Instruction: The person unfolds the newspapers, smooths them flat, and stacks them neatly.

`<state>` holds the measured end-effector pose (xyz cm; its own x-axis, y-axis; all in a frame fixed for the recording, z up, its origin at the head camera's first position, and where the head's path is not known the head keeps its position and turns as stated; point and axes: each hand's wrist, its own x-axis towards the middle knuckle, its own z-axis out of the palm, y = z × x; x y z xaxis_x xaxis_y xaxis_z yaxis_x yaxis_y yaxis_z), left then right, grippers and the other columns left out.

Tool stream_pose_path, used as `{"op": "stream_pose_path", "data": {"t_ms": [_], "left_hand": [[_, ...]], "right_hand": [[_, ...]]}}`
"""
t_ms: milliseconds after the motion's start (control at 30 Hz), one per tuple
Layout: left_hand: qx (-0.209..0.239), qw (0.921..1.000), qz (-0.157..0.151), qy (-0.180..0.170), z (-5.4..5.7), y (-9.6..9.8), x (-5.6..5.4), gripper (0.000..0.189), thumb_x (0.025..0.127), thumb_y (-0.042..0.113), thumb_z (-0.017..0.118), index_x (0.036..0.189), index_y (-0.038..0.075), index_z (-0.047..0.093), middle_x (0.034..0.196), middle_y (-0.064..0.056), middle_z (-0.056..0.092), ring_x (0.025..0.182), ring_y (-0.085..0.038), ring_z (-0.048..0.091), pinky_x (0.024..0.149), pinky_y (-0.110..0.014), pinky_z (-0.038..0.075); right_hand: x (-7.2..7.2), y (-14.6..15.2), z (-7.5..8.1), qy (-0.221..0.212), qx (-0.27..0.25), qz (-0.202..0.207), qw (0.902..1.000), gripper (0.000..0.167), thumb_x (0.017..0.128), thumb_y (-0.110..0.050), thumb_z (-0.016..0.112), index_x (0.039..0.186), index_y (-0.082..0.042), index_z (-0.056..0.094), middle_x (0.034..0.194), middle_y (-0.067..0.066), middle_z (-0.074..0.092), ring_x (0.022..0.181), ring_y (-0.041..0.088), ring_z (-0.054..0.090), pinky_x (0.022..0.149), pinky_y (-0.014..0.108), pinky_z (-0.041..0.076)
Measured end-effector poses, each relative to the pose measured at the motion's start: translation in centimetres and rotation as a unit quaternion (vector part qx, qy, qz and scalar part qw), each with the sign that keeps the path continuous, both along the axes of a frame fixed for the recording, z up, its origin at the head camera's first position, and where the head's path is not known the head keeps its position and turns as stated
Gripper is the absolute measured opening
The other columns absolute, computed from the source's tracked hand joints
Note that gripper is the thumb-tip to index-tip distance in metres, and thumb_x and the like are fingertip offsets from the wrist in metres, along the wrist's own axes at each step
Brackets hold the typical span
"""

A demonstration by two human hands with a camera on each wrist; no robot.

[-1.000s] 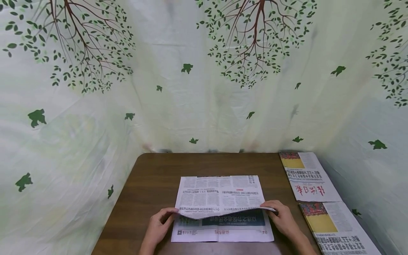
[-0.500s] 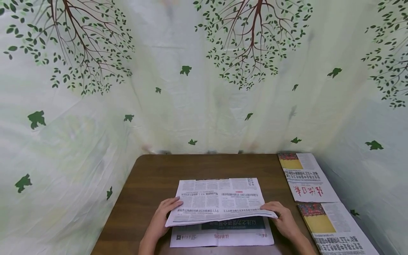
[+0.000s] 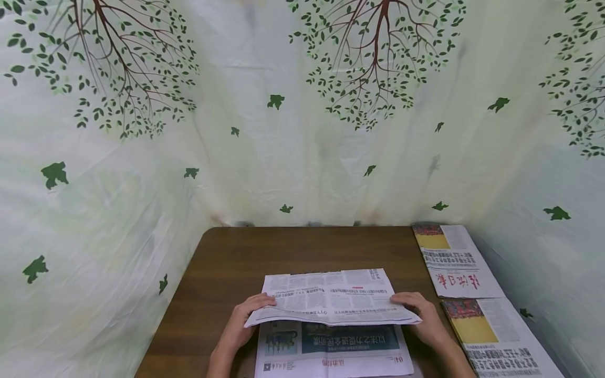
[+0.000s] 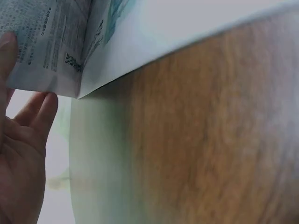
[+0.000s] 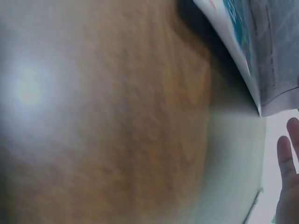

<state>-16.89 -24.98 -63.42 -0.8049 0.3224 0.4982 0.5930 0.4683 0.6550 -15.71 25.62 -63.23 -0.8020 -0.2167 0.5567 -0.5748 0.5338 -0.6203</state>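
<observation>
A folded newspaper [image 3: 326,299] lies before me in the head view, its upper flap raised at the near edge and bowed. Beneath the flap shows the lower half [image 3: 337,357], with a dark teal banner and a small picture. My left hand [image 3: 246,317] grips the flap at its left edge, fingertips on top. In the left wrist view the thumb lies over the inner printed side of the paper [image 4: 44,51], other fingers behind it. My right hand [image 3: 423,317] holds the flap's right edge, fingers on top; its thumb is hidden in the head view.
Two more folded newspapers lie along the right side of the brown wooden table [image 3: 236,252]: a farther one [image 3: 460,262] and a nearer one [image 3: 501,336], end to end. A pale curtain [image 3: 321,184] with printed trees and leaves hangs behind and beside the table.
The flap's near edge has been lifted and spread wider, showing more of the lower half. The left hand has moved onto the flap's edge, and the paper has come slightly nearer.
</observation>
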Motion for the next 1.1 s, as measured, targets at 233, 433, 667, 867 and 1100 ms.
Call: {"op": "stream_pose_path", "data": {"t_ms": [233, 433, 667, 867, 1100], "left_hand": [[0.002, 1.0000, -0.004, -0.001, 0.9, 0.3, 0.2, 0.030, 0.096, 0.001, 0.065, 0.118, 0.019, 0.076, 0.121, -0.001, 0.075, 0.114, -0.023, 0.069, 0.103, -0.014, 0.045], [0.022, 0.9988, -0.010, 0.043, 1.3, 0.5, 0.1, 0.034, 0.092, -0.005, 0.067, 0.117, 0.017, 0.075, 0.118, -0.005, 0.075, 0.110, -0.022, 0.069, 0.101, -0.011, 0.044], [0.035, 0.9958, 0.001, 0.085, 2.5, 0.7, -0.7, 0.045, 0.083, -0.011, 0.075, 0.121, 0.012, 0.073, 0.118, -0.008, 0.074, 0.112, -0.020, 0.065, 0.101, -0.009, 0.043], [0.014, 0.9937, 0.008, 0.111, 2.9, 0.7, -2.2, 0.050, 0.078, -0.019, 0.074, 0.120, 0.006, 0.073, 0.120, -0.011, 0.073, 0.111, -0.028, 0.064, 0.104, -0.010, 0.040], [-0.010, 0.9985, 0.049, 0.024, 1.1, 0.6, -3.1, 0.034, 0.085, -0.009, 0.075, 0.111, 0.012, 0.077, 0.115, -0.004, 0.077, 0.108, -0.025, 0.069, 0.097, -0.018, 0.050]], "right_hand": [[-1.1, 0.3, 0.3, 0.005, 0.034, -0.006, 0.9994, 0.044, 0.073, -0.004, 0.088, 0.115, -0.011, 0.078, 0.116, 0.008, 0.073, 0.108, 0.009, 0.062, 0.086, 0.008, 0.044], [-1.5, 0.4, 0.4, 0.038, 0.050, 0.001, 0.9980, 0.037, 0.078, -0.007, 0.083, 0.114, -0.009, 0.077, 0.114, 0.008, 0.073, 0.106, 0.018, 0.065, 0.093, 0.006, 0.040], [-1.4, 0.1, 1.0, -0.007, -0.004, -0.039, 0.9992, 0.029, 0.086, 0.003, 0.075, 0.109, -0.012, 0.079, 0.107, 0.004, 0.075, 0.099, 0.010, 0.069, 0.087, 0.005, 0.044], [-1.7, 0.0, 1.6, -0.008, 0.007, -0.073, 0.9973, 0.023, 0.086, 0.003, 0.076, 0.102, -0.014, 0.080, 0.099, 0.001, 0.077, 0.094, 0.005, 0.068, 0.086, 0.002, 0.042], [-2.0, 0.0, 1.8, 0.000, 0.026, -0.090, 0.9956, 0.026, 0.084, 0.003, 0.077, 0.100, -0.017, 0.080, 0.098, -0.001, 0.077, 0.093, 0.009, 0.070, 0.083, 0.006, 0.046]]}}
